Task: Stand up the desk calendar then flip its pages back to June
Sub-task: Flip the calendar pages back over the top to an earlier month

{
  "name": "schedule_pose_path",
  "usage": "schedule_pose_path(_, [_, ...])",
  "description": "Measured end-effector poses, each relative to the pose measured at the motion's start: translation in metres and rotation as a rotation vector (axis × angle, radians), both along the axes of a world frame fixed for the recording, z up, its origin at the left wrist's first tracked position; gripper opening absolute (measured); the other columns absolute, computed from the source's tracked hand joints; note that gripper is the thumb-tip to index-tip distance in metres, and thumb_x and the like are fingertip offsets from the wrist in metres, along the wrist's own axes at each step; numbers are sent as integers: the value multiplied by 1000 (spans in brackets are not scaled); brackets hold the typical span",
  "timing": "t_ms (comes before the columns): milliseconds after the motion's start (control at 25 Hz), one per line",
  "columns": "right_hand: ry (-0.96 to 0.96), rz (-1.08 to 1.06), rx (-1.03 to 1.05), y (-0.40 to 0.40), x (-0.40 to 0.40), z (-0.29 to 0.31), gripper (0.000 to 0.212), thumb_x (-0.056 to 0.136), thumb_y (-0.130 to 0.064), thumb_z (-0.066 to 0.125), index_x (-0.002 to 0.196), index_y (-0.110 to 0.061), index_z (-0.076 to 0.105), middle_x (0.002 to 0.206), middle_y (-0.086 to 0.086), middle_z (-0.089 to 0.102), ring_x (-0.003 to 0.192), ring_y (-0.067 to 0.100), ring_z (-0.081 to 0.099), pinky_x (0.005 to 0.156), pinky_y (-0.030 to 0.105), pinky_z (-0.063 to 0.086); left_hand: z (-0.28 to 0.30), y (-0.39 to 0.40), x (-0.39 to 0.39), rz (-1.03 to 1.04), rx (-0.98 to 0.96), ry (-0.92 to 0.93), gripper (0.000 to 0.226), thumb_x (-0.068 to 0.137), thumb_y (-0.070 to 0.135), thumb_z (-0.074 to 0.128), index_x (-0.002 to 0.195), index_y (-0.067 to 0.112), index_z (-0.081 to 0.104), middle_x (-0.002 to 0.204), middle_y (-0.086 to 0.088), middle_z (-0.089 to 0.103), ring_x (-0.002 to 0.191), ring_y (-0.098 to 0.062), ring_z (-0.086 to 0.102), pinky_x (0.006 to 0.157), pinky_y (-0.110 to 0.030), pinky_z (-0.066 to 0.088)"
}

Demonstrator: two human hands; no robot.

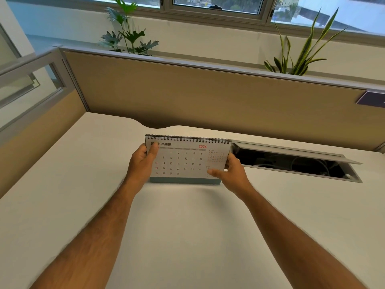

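A spiral-bound desk calendar stands upright on the white desk, its front page showing September 2026 and its blue-grey base touching the desk. My left hand grips the calendar's left edge, thumb over the start of the month name. My right hand holds the lower right corner, thumb on the front page.
An open cable tray with wires inside lies in the desk just right of the calendar. A tan partition panel closes off the back of the desk, another the left side. Plants stand behind the partition.
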State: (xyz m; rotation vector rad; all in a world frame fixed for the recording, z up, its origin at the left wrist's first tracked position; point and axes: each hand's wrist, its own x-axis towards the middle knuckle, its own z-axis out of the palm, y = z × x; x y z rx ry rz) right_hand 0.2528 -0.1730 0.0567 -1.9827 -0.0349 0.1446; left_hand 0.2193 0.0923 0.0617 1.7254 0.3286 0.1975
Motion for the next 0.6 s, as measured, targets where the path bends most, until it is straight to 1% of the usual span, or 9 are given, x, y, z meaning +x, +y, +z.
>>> schedule_pose_path(40, [1, -4, -86, -2, 0, -3, 59, 80, -10, 82, 128, -24, 50, 120, -1, 63, 109, 21, 61, 91, 45, 58, -1, 1, 0, -9, -20, 9, 26, 86, 66, 43, 98, 51, 61, 101, 12, 72, 93, -17, 68, 64, -26, 57])
schedule_pose_path(120, [-20, -17, -232, -5, -1, -8, 63, 77, -15, 85, 129, -22, 49, 119, 1, 62, 109, 23, 64, 89, 40, 58, -1, 2, 1, -23, -60, 29, 28, 86, 66, 40, 98, 51, 60, 102, 11, 70, 96, -18, 66, 64, -26, 56])
schedule_pose_path(200, [-113, -63, -322, -8, -7, -11, 75, 71, -21, 90, 131, -20, 45, 123, 0, 55, 114, 23, 60, 91, 36, 57, -3, 2, 0, -27, -91, 35, 28, 91, 66, 33, 95, 61, 60, 102, 13, 68, 95, -14, 65, 59, -19, 55])
schedule_pose_path(240, [-230, -86, -370, -11, -9, -12, 85, 68, -25, 92, 135, -19, 40, 132, 3, 50, 121, 24, 53, 98, 38, 56, -4, 2, 0, -24, -105, 36, 29, 94, 64, 30, 96, 64, 59, 103, 13, 68, 95, -12, 64, 55, -15, 54])
schedule_pose_path(320, [-548, -50, -513, -19, -8, -13, 109, 62, -30, 94, 147, -17, 27, 152, 13, 32, 138, 31, 36, 111, 44, 43, -7, 3, -1, -15, -120, 45, 33, 99, 59, 25, 102, 61, 57, 106, 11, 67, 96, -12, 65, 51, -12, 54])
schedule_pose_path(360, [-687, 10, -592, -24, -5, -11, 117, 61, -32, 94, 151, -15, 22, 158, 17, 20, 145, 35, 26, 115, 47, 37, -9, 4, 0, -15, -123, 51, 33, 99, 59, 24, 106, 60, 57, 107, 9, 67, 97, -13, 65, 51, -13, 55])
schedule_pose_path(440, [-862, 153, -774, -29, 3, -1, 125, 60, -38, 93, 154, -15, 14, 163, 19, 6, 150, 40, 13, 118, 54, 29, -10, 5, 1, -34, -127, 57, 38, 95, 65, 22, 110, 58, 56, 109, 8, 68, 99, -15, 65, 52, -14, 56])
schedule_pose_path(520, [-920, 258, -945, -27, 11, 7, 128, 58, -43, 93, 155, -16, 13, 163, 20, 5, 150, 44, 10, 119, 59, 24, -11, 3, 5, -61, -140, 64, 52, 84, 76, 19, 116, 57, 55, 113, 7, 68, 102, -18, 66, 60, -20, 58])
schedule_pose_path(600, [-938, 290, -1024, -24, 15, 11, 124, 57, -42, 94, 153, -17, 19, 161, 20, 9, 147, 47, 17, 118, 62, 24, -12, 2, 8, -75, -164, 77, 64, 75, 84, 16, 119, 58, 55, 117, 6, 69, 107, -22, 65, 70, -29, 58])
